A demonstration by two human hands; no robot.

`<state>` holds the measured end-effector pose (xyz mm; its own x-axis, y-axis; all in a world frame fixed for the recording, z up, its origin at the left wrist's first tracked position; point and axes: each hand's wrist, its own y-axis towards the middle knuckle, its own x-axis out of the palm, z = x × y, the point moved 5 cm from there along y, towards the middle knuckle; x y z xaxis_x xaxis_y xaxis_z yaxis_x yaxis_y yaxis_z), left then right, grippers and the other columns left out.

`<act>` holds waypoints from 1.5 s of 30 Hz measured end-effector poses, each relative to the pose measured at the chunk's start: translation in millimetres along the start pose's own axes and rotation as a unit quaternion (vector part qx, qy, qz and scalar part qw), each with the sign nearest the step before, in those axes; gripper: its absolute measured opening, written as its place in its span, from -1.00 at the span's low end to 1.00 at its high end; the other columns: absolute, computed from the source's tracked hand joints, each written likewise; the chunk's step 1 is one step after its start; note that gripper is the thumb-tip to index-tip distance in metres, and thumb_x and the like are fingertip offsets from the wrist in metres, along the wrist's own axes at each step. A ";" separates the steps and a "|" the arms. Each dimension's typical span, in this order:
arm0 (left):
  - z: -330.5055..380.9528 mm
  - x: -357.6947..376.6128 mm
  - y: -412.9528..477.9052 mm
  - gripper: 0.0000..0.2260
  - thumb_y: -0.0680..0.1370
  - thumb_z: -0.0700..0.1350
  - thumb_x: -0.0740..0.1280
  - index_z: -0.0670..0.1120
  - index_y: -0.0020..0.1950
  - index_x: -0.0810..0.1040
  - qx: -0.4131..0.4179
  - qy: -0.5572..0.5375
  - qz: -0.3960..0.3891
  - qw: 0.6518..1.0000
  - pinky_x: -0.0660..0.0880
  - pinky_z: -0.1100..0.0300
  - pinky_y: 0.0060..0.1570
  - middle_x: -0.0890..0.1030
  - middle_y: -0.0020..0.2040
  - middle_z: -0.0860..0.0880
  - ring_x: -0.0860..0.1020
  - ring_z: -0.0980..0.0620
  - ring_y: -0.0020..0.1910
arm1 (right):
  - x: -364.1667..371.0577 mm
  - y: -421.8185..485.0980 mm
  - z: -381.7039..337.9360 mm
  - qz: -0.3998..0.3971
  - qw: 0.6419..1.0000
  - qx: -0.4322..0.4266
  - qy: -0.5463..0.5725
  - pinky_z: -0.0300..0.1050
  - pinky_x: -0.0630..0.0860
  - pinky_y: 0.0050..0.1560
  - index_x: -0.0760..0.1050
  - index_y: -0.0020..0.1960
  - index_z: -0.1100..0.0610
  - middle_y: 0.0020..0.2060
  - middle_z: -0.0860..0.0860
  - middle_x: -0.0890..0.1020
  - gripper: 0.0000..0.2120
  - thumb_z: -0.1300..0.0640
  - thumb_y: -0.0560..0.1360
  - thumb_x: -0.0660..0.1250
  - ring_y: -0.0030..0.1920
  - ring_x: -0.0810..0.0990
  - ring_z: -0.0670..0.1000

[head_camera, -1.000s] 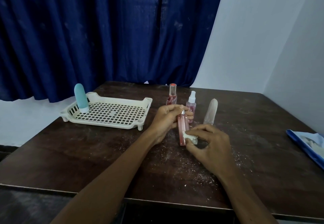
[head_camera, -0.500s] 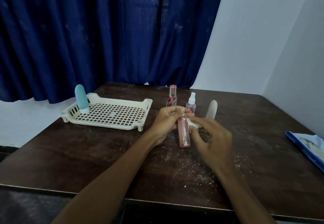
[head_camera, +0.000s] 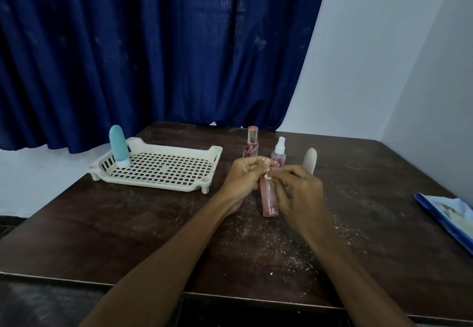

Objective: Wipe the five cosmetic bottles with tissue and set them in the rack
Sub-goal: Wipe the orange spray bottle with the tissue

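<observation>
Left hand [head_camera: 244, 177] grips the upper end of the pink bottle [head_camera: 268, 198], its fingers curled over the cap. The right hand [head_camera: 299, 193] pinches a wad of tissue [head_camera: 268, 177] against the bottle's neck, and its fingers hide most of the wad. The bottle sits between the two hands, over the middle of the table [head_camera: 128, 224]; whether its base touches the wood cannot be told. Its long axis runs nearly upright and slightly tilted, with the cap end up and away from the person and the base toward them.

The step in hand appears to be wiping, at the neck. The next move probably calls for drawing the tissue down the body while the left hand steadies or turns the bottle, then carrying it left to the rack [head_camera: 174, 146].

One blue-green tube [head_camera: 117, 147] stands in the rack's far left corner. A red-capped bottle [head_camera: 252, 142], a spray bottle [head_camera: 279, 155] and a pale tube [head_camera: 310, 160] stand on the table just beyond the hands, not yet racked.
</observation>
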<state>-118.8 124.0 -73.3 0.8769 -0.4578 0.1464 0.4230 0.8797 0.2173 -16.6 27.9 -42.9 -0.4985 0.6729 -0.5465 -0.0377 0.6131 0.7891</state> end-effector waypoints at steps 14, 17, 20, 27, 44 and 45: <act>3.3 -1.3 -1.0 -0.76 0.64 -0.15 0.27 -0.30 0.16 0.59 0.001 -0.015 -0.003 1.000 0.63 0.18 -0.09 0.71 0.00 -0.18 0.70 -0.01 -0.05 | 1.0 -10.6 -10.6 -0.036 0.999 -0.021 -0.035 -0.24 0.57 -0.01 0.67 0.06 0.20 -0.03 0.10 0.65 -0.78 0.31 0.41 0.46 -0.09 0.64 -0.01; 3.5 -0.3 0.5 -0.76 0.64 -0.17 0.27 -0.32 0.16 0.58 0.005 -0.022 -0.008 1.000 0.63 0.17 -0.08 0.71 -0.01 -0.20 0.70 -0.05 -0.05 | -2.3 -18.3 -6.1 -0.035 0.999 -0.019 -0.031 -0.18 0.62 -0.06 0.68 0.02 0.19 -0.06 0.09 0.65 -0.78 0.33 0.39 0.48 -0.13 0.64 -0.02; 3.2 0.4 0.5 -0.77 0.64 -0.15 0.28 -0.29 0.15 0.60 0.007 -0.001 -0.007 1.000 0.63 0.17 -0.09 0.71 -0.02 -0.15 0.69 0.02 -0.08 | 0.8 -4.0 -5.9 -0.022 0.999 -0.006 -0.040 -0.18 0.61 -0.02 0.66 0.07 0.20 -0.03 0.11 0.66 -0.76 0.31 0.40 0.48 -0.10 0.65 0.01; 3.0 -1.1 1.0 -0.79 0.64 -0.20 0.27 -0.32 0.15 0.59 0.002 -0.016 -0.005 1.000 0.60 0.24 -0.20 0.71 -0.05 -0.16 0.70 0.06 -0.14 | 1.4 -15.1 -14.7 -0.031 0.998 -0.013 -0.057 -0.21 0.59 -0.08 0.68 0.00 0.20 -0.07 0.09 0.65 -0.79 0.34 0.38 0.49 -0.13 0.64 0.02; 3.5 -0.3 2.4 -0.77 0.64 -0.17 0.27 -0.30 0.18 0.58 -0.015 -0.015 -0.031 0.999 0.62 0.19 -0.12 0.71 -0.01 -0.15 0.69 0.01 -0.06 | 0.1 -12.0 -13.6 0.001 0.999 0.015 -0.046 -0.18 0.60 -0.10 0.68 -0.02 0.19 -0.11 0.08 0.65 -0.84 0.31 0.41 0.46 -0.17 0.64 0.02; 3.6 -0.1 2.7 -0.77 0.64 -0.16 0.28 -0.28 0.17 0.59 -0.013 -0.011 -0.032 0.999 0.62 0.18 -0.10 0.71 -0.02 -0.13 0.69 0.02 -0.07 | 0.1 -5.5 -13.0 0.009 0.999 0.022 -0.044 -0.24 0.55 -0.08 0.68 0.01 0.19 -0.11 0.09 0.66 -0.83 0.30 0.42 0.45 -0.16 0.65 0.01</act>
<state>-118.6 125.9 -69.2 0.8427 -0.5158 0.1543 0.4843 0.8514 0.2013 -27.7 19.2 -43.6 -0.4208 0.7169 -0.5559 0.0101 0.6165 0.7873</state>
